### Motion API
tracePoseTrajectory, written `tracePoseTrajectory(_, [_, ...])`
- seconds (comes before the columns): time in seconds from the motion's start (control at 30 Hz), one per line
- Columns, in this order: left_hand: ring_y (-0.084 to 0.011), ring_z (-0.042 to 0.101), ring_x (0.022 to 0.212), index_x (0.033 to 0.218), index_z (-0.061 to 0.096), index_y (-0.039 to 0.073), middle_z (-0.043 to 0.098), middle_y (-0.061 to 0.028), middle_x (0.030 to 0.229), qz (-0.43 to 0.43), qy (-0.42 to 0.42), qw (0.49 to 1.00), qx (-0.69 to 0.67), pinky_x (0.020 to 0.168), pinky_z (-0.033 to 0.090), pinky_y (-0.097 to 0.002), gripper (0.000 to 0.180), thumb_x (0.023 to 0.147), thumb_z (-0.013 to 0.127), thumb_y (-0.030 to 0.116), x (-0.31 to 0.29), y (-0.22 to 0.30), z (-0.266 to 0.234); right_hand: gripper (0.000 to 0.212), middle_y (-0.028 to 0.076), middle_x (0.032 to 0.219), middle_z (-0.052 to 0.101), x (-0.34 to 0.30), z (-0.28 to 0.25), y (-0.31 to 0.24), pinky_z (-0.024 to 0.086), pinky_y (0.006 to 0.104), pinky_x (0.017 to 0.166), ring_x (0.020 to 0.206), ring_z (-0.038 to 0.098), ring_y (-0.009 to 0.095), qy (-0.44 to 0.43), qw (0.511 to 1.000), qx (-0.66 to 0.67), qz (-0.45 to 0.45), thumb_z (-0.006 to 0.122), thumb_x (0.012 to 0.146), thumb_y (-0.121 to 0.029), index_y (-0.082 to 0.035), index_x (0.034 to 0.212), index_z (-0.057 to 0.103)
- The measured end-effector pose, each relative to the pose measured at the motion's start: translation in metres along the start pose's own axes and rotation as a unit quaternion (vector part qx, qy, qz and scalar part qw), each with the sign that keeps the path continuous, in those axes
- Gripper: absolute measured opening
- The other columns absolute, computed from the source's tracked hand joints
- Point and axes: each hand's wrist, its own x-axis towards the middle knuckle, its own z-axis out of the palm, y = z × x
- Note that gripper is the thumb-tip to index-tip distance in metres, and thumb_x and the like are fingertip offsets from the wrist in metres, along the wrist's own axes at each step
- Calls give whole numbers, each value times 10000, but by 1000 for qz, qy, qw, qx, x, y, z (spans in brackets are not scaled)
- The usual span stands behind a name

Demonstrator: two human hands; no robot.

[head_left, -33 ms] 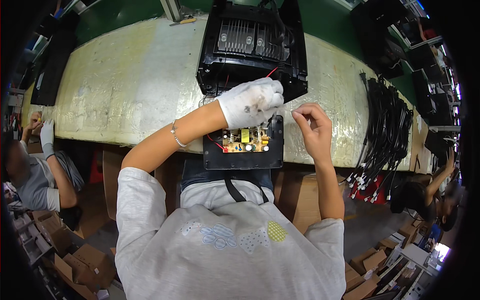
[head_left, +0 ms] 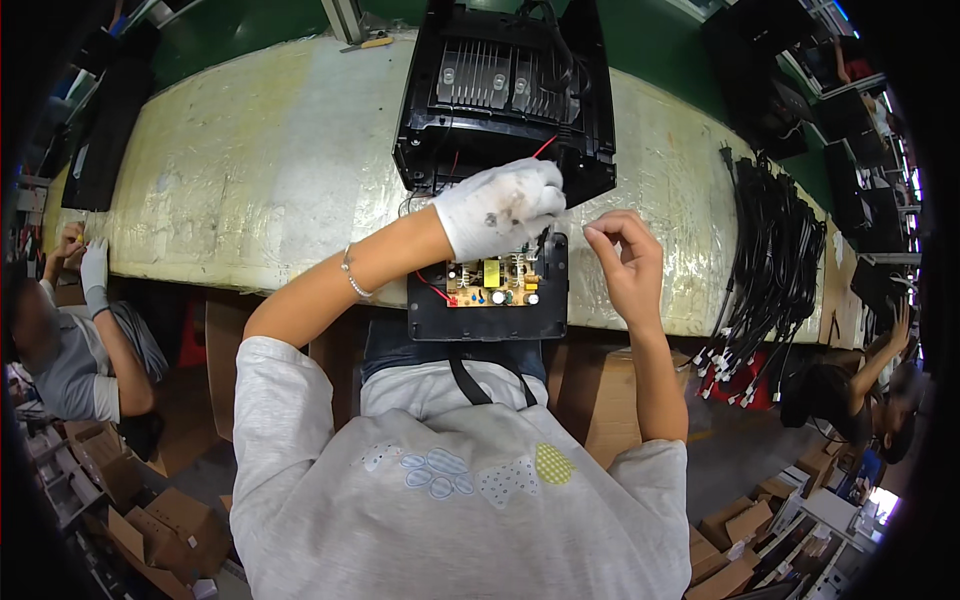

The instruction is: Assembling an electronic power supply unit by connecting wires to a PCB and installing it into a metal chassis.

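Observation:
My left hand (head_left: 505,207), in a stained white glove, is closed with its fingers curled at the near edge of a black housing (head_left: 408,150). What it grips is hidden behind the glove. To its right, my bare right hand (head_left: 630,262) has thumb and index finger pinched together; anything between the tips is too small to make out. Below the glove lies a black panel (head_left: 485,325) bearing a circuit board (head_left: 478,301) with a yellow transformer (head_left: 491,272) and several capacitors. A red wire (head_left: 545,147) rises beside the gloved fingers. Finned metal heat sinks (head_left: 475,80) show inside the housing.
A bundle of black cables (head_left: 765,250) with white connectors hangs over the table's right front edge. A tool with an orange handle (head_left: 376,43) lies at the back of the film-covered table (head_left: 250,150). Other people work at both sides, and cardboard boxes (head_left: 180,530) stand on the floor.
My two hands have barely moved. The pale, thin strip seen between them a moment before is harder to make out, and the black panel sits almost unchanged.

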Motion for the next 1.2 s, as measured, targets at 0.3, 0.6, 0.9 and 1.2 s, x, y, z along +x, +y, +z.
tracePoseTrajectory(0.3, [-102, 542, 731, 831, 486, 23, 576, -54, 818, -434, 23, 846, -308, 672, 487, -252, 377, 736, 806, 199, 4, 3, 19, 47, 76, 833, 614, 16, 3, -13, 445, 279, 673, 747, 565, 154, -69, 995, -73, -25, 664, 841, 5, 15, 886, 658])
tracePoseTrajectory(0.6, [-186, 507, 737, 858, 490, -9, 510, -88, 778, -385, -13, 892, -235, 693, 457, -309, 420, 767, 737, 319, 9, -1, 18, 112, 95, 672, 562, 28, -1, 1, 398, 326, 626, 655, 523, 217, -117, 983, -79, -116, 651, 847, -26, 34, 762, 608])
tracePoseTrajectory(0.9, [-375, 536, 1008, 1222, 470, -9, 536, -202, 1061, -155, 60, 985, -54, 920, 434, -456, 718, 701, 811, 347, -54, 56, -16, 266, 133, 886, 605, 15, -11, -17, 485, 351, 644, 794, 610, 265, -35, 940, -282, -190, 770, 779, -123, 15, 967, 644])
tracePoseTrajectory(1.2, [-186, 561, 703, 907, 607, 61, 525, -13, 759, 46, -63, 980, 181, 651, 499, -336, 294, 648, 594, 200, -147, 65, -18, 481, 95, 958, 614, 69, 59, -90, 497, 371, 773, 923, 606, 254, -280, 809, -359, -372, 593, 784, -36, -152, 1250, 598])
